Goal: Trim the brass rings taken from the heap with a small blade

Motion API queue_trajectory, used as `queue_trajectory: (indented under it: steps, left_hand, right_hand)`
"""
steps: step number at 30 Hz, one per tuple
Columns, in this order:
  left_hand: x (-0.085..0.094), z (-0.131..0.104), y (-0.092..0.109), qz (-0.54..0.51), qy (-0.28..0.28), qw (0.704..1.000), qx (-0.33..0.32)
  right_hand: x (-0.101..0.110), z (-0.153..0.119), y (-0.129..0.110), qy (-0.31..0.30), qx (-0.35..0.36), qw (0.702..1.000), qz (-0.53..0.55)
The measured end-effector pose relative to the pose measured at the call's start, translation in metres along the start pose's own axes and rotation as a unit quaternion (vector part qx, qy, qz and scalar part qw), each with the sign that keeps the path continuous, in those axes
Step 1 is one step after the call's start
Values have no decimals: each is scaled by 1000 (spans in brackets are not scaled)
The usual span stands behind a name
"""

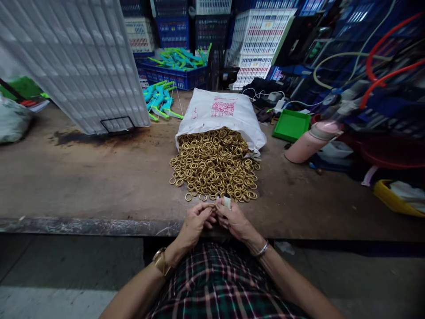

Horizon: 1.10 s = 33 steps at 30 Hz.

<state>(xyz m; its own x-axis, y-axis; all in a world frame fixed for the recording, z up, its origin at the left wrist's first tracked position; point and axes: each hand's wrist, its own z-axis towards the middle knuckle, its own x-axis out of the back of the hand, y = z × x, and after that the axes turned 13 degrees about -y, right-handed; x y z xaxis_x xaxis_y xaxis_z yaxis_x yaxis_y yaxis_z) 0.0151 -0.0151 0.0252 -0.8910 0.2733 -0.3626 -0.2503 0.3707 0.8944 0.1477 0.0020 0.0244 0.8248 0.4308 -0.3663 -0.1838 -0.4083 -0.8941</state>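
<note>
Many brass-coloured rings (215,164) spill from the mouth of a white sack (222,108) with red print onto the brown table (133,186). At the table's front edge, just below the pile, my two hands meet. My left hand (195,223) pinches a ring (211,206) between thumb and fingers. My right hand (237,221) touches the ring's other side with closed fingers. A small pale object with a dark tip (227,201) sticks up from the right hand; what it is cannot be made out.
A ribbed translucent panel (83,66) stands at the left. Turquoise and green parts (161,99) lie behind the sack. To the right are a green tray (292,125), a pink bottle (308,141) and a yellow basket (392,199). Stacked crates (255,40) stand at the back.
</note>
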Motion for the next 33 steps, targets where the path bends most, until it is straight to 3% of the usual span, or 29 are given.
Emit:
queue_trajectory:
  steps: [3, 6, 10, 13, 16, 22, 30, 33]
  left_hand:
    - [1, -1, 2, 42, 46, 998, -11]
    - [4, 0, 4, 143, 79, 986, -34]
    - [10, 1, 1, 305, 97, 940, -115]
    - [9, 0, -1, 350, 93, 920, -152]
    - [5, -2, -1, 306, 78, 940, -127]
    - [0, -9, 4, 128, 62, 990, -17]
    - [4, -15, 1, -57, 0, 998, 17]
    - [5, -18, 0, -100, -6, 995, 10]
  right_hand:
    - [1, 3, 1, -10, -9, 1000, 7]
    - [5, 7, 1, 21, 2, 997, -68]
    - [8, 11, -2, 53, 31, 980, -189]
    - [7, 11, -4, 65, 33, 966, -250]
    - [8, 13, -2, 66, 28, 963, -258]
    - [8, 14, 2, 65, 26, 962, -265]
    - [1, 14, -1, 43, 27, 958, -281]
    - [2, 13, 0, 58, 42, 943, -324]
